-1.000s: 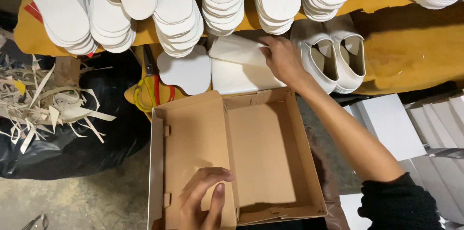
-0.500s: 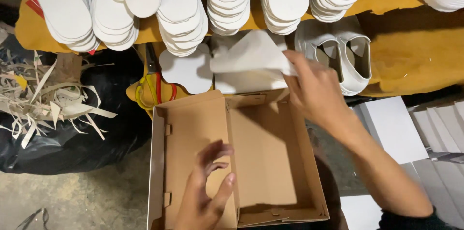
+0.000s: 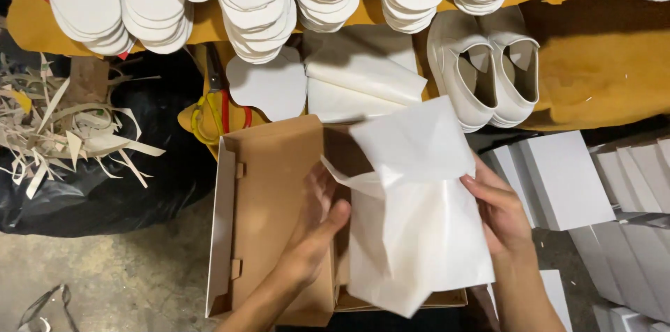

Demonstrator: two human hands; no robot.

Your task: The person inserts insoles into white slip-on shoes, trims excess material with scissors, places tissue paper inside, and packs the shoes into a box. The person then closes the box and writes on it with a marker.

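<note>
A sheet of white tissue paper (image 3: 419,220) hangs over an open brown cardboard shoe box (image 3: 269,185). My left hand (image 3: 314,231) grips the sheet's left edge inside the box. My right hand (image 3: 499,210) pinches its right edge. The sheet hides most of the box floor. A stack of folded white tissue paper (image 3: 363,77) lies on the tan table (image 3: 600,74) just beyond the box. A pair of white shoes (image 3: 485,74) stands to the right of that stack.
Several stacks of white insoles (image 3: 258,4) line the table's far side. Yellow-handled scissors (image 3: 209,112) lie left of the box. A black bag with paper scraps (image 3: 70,137) sits at left. White closed boxes (image 3: 593,185) are piled at right.
My right hand lifted a sheet off the tissue stack and brought it down over the box. My left hand rose from the box's front and took the sheet's left edge.
</note>
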